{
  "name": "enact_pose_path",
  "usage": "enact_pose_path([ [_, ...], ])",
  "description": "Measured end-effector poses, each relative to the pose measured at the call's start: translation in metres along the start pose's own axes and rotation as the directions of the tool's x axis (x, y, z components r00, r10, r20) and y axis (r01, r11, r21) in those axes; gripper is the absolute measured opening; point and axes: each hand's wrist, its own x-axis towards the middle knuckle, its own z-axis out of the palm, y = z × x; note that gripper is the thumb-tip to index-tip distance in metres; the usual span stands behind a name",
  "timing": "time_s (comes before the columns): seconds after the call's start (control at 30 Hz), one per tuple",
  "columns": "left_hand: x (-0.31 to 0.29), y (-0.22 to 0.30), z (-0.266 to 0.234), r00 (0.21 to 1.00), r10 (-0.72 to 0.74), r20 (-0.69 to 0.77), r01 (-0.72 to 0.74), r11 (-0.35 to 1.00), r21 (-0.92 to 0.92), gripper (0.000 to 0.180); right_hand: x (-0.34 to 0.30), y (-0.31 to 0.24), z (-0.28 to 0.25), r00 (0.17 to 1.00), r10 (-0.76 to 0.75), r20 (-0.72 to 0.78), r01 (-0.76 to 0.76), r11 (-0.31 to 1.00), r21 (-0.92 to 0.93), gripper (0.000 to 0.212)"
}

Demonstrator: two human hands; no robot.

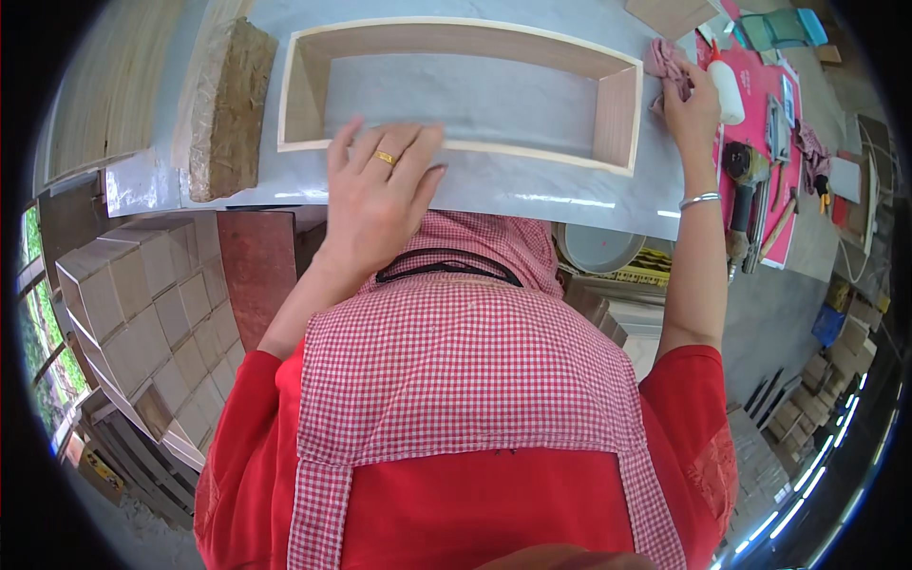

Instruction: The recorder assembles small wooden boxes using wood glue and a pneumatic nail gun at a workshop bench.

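A long rectangular frame [465, 30] of pale wood stands on the grey table sheet, its inside showing the sheet beneath. My left hand [380, 185], with a gold ring, is at the frame's near edge toward its left end. Its fingers are apart and slightly blurred, and nothing is in them; whether they touch the wood I cannot tell. Past the frame's right end, my right hand [692, 103] has its fingers closed on a crumpled pink cloth [667, 65]. A white glue bottle [725, 90] with a red tip lies just right of that hand.
A tape-wrapped block [230, 109] lies left of the frame, with thin wooden boards [109, 85] beyond it. At right, a power tool [739, 195] and other tools rest on a pink sheet [750, 71]. Stacked wooden boxes [157, 304] stand below the table at left.
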Motion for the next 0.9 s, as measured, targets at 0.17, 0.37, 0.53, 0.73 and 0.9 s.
enact_pose_path([
  [0.17,-0.004,0.0,0.017,1.0,0.007,0.0,-0.007,0.994,-0.105,0.027,0.013,0.012,-0.031,0.998,-0.042,-0.039,0.042,0.999,0.015,0.043],
  [0.37,-0.007,-0.002,0.021,0.997,0.027,-0.074,-0.033,0.996,-0.088,0.024,0.025,0.093,-0.045,0.982,0.16,-0.1,-0.189,0.836,-0.515,0.074],
  [0.53,-0.01,-0.005,0.025,0.994,0.034,-0.106,-0.046,0.993,-0.105,0.025,0.034,0.129,-0.033,0.871,0.491,-0.009,-0.447,0.785,-0.43,0.091],
  [0.73,-0.002,-0.005,0.03,0.99,0.033,-0.136,-0.044,0.996,-0.079,0.02,0.035,0.103,-0.073,0.752,0.636,-0.173,-0.549,0.749,0.37,0.07],
  [0.9,-0.007,-0.008,0.033,0.996,0.038,-0.079,-0.045,0.995,-0.085,0.015,0.02,-0.004,-0.117,0.77,0.453,-0.45,-0.068,0.759,0.648,0.053],
])
